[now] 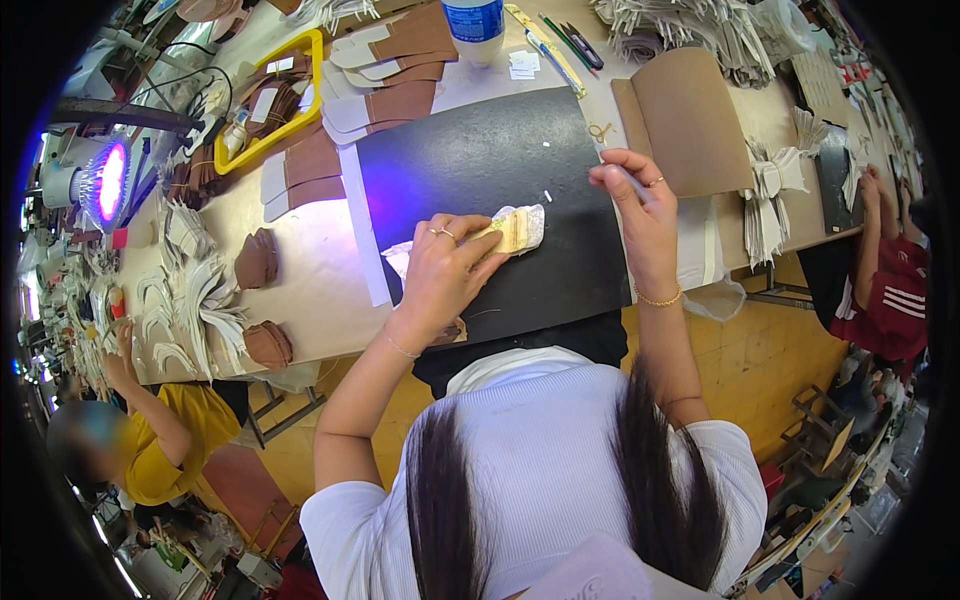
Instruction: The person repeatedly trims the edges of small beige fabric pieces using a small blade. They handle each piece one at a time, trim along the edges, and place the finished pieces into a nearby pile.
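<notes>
My left hand (440, 270) grips a pale yellow block wrapped in white cloth (515, 228) and presses it on the black mat (500, 170). A thin white piece (397, 256) pokes out from under that hand. My right hand (640, 205) rests at the mat's right edge, its fingertips pinched on a thin grey stick-like tool (628, 178); I cannot make out what the tool is. Both hands wear rings and thin bracelets.
Brown and white cut pieces (385, 85) lie stacked behind the mat. A yellow tray (268, 100) and a purple lamp (108, 183) stand at the left. Brown card (690, 115) lies at the right, a bottle (473, 25) at the back. Other people sit at left (160, 440) and right (890, 290).
</notes>
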### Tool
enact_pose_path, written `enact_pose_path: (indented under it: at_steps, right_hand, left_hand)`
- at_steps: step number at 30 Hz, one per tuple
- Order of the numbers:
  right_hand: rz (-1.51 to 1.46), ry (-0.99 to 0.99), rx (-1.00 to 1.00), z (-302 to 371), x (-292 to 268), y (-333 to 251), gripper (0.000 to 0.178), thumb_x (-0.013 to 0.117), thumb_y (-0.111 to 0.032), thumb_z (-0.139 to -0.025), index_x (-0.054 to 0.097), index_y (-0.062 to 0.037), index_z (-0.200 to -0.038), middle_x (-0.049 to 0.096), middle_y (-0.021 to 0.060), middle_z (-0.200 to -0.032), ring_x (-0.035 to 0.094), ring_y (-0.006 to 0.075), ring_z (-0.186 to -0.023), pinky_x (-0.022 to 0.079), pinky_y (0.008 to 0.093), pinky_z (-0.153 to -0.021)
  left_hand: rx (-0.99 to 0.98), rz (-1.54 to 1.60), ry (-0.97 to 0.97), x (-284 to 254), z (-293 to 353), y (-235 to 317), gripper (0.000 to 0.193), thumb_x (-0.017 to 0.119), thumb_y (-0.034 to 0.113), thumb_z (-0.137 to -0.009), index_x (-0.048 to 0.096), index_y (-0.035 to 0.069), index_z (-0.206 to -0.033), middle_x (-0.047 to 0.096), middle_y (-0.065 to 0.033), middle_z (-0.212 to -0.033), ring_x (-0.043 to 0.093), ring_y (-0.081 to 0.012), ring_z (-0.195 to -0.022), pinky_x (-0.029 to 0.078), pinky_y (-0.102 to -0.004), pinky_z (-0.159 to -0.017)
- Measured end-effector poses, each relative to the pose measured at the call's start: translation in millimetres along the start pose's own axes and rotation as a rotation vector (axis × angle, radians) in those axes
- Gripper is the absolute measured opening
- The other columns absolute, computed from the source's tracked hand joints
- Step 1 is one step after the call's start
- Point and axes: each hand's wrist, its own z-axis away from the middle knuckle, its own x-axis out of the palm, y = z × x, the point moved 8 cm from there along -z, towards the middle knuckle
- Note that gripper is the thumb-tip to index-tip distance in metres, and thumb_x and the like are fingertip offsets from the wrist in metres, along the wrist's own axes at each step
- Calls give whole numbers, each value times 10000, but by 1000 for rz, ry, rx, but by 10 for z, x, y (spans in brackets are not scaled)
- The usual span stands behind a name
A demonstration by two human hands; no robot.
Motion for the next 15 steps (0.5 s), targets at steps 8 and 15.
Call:
enact_pose_path:
  at_steps: [8,15]
  right_hand:
    - [178,-39,-167,142,217,-155,274,591,-197,-1058,695,16,-1196,699,88,-1025,682,153,-966,517,275,-861]
    - [239,-42,-95,288,361,-85,222,591,-188,-1054,710,-2,-1079,712,99,-948,706,181,-914,530,294,-813]
  left_hand:
    - [11,-30,11,22,23,11,216,828,202,-788,763,99,-966,704,-22,-1071,604,-233,-952,433,-385,-836]
    - [70,-61,23,3,8,28,207,832,206,-787,768,106,-956,714,-8,-1086,610,-212,-931,433,-374,-834]
